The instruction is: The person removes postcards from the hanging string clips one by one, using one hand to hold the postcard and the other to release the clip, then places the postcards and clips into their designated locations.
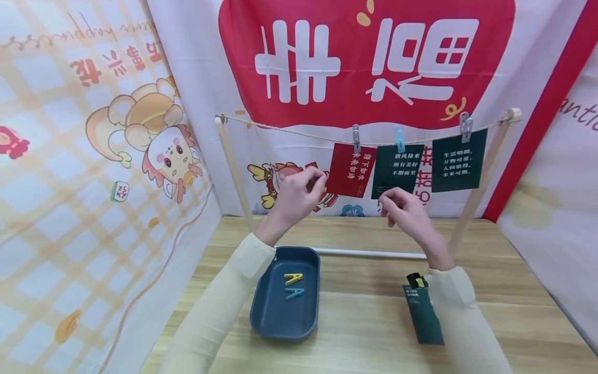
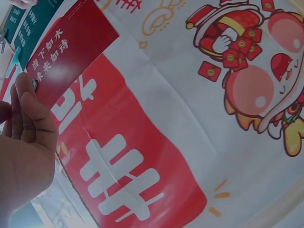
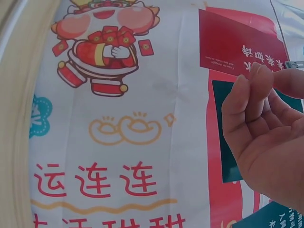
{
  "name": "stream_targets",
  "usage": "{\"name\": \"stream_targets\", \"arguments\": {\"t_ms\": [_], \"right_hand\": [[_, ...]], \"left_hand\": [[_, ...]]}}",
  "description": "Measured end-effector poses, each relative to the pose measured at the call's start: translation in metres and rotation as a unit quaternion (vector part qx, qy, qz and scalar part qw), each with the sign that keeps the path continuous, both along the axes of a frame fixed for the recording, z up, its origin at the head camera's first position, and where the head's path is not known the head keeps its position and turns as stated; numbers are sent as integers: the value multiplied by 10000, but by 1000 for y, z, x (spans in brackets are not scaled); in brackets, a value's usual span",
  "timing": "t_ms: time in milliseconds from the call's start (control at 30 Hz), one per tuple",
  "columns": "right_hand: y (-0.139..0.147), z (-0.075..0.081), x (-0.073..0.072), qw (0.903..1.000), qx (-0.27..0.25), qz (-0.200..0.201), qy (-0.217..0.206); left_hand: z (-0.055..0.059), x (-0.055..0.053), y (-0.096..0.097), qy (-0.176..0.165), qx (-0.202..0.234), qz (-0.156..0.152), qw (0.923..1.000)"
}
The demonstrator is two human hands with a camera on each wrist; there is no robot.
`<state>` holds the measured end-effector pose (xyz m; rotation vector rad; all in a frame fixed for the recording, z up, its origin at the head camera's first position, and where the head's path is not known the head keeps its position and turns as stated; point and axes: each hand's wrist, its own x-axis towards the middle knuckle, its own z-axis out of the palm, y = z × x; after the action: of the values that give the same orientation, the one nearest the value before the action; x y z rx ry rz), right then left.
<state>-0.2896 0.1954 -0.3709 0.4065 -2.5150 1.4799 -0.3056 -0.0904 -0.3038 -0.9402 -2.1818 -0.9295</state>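
A red card [image 1: 349, 171] and two dark green cards, one in the middle [image 1: 394, 165] and one at the right [image 1: 460, 161], hang from a string. A grey clothespin [image 1: 356, 138] holds the red card, a light blue clothespin [image 1: 399, 138] the middle card, and another grey clothespin [image 1: 465, 128] the right card. My left hand [image 1: 297, 196] hovers just left of the red card, fingers loosely bent, with nothing seen in it. Before the middle green card's lower edge is my right hand [image 1: 407, 214]; in the right wrist view its fingers are loosely curled around nothing visible.
The string [image 1: 289, 133] runs between two wooden posts, left [image 1: 233, 171] and right [image 1: 490, 156]. A dark blue tray [image 1: 285, 319] contains a yellow clothespin [image 1: 294, 279] and a blue clothespin [image 1: 295, 294]. Partly under my right sleeve lies a green card [image 1: 422, 317], beside a black object [image 1: 413, 280].
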Motion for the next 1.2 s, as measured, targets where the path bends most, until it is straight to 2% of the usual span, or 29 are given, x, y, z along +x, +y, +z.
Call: {"name": "stream_targets", "arguments": {"t_ms": [267, 500, 633, 767, 900, 1100, 1200], "right_hand": [[-7, 6, -5, 9997, 169, 145, -67], [-15, 13, -14, 9997, 232, 93, 5], [-17, 14, -17, 9995, 320, -74, 41], [-18, 14, -18, 9990, 375, -235, 16], [-20, 14, -19, 9987, 468, -206, -59], [-22, 15, -22, 9981, 563, -155, -185], [-23, 16, -23, 9972, 672, -159, -283]], "left_hand": [[27, -7, 23, -12, 45, -90, 9999], [51, -15, 41, -7, 180, 16, 9998], [62, -19, 48, -120, 89, 110, 9998], [64, -23, 52, -424, -105, 254, 9987], [63, -28, 52, -831, -130, 276, 9961], [65, -36, 52, -1647, 67, -106, 9863], [68, -38, 54, -1937, 49, -258, 9807]]}}
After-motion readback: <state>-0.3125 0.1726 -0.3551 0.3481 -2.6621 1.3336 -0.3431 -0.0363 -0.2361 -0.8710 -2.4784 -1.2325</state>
